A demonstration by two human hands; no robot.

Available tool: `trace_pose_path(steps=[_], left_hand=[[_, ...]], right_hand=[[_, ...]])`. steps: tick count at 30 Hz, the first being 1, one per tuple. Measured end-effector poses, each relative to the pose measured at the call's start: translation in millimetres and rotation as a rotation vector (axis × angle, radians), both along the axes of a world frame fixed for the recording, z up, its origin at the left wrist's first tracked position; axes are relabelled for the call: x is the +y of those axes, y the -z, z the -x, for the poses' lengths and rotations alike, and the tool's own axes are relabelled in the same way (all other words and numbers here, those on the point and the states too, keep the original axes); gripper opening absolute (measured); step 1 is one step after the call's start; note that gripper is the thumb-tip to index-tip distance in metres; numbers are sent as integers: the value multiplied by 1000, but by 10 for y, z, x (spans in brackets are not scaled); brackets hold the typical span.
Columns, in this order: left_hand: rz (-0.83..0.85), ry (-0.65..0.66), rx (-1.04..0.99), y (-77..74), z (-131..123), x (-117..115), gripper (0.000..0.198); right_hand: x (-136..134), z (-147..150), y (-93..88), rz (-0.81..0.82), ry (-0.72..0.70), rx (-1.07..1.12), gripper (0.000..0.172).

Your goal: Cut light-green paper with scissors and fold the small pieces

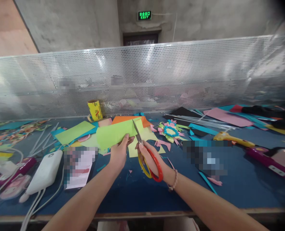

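Between thumb and fingers, my left hand (pixel 120 150) grips a sheet of lime-green paper (pixel 113 132), raised above the table and curling at its left end. My right hand (pixel 150 157) is closed round scissors (pixel 156 166) with one red and one yellow handle loop. The scissor blades point up and away, across the right part of the green sheet. Whether the blades are fully closed is hard to see. Under the hands lie a pale yellow sheet (pixel 132 150) and an orange sheet (pixel 146 122). A layered paper flower (pixel 170 131) in blue, pink and green rests to the right.
Left stand a white power bank (pixel 45 171) with cables and a blurred phone (pixel 78 179). On the right lie a yellow-handled tool (pixel 236 139), a purple device (pixel 272 163) and coloured paper. A yellow tape roll (pixel 94 110) stands before the perforated metal screen (pixel 137 73).
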State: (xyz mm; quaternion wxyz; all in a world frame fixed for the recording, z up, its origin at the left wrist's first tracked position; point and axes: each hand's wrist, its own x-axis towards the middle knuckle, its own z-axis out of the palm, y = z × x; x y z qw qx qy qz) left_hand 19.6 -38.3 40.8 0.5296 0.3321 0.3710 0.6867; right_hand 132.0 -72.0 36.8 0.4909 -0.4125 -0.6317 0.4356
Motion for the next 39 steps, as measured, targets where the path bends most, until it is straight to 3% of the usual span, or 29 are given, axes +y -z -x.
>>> trace_pose_path(steps=[12, 32, 39], left_hand=[[4, 54, 15, 52, -25, -11, 24], [15, 100, 2, 67, -37, -11, 26], [-49, 112, -19, 65, -10, 45, 26]], right_hand=[[7, -30, 19, 17, -75, 122, 30], [90, -34, 47, 10, 18, 96, 33], [111, -55, 31, 13, 58, 67, 36]])
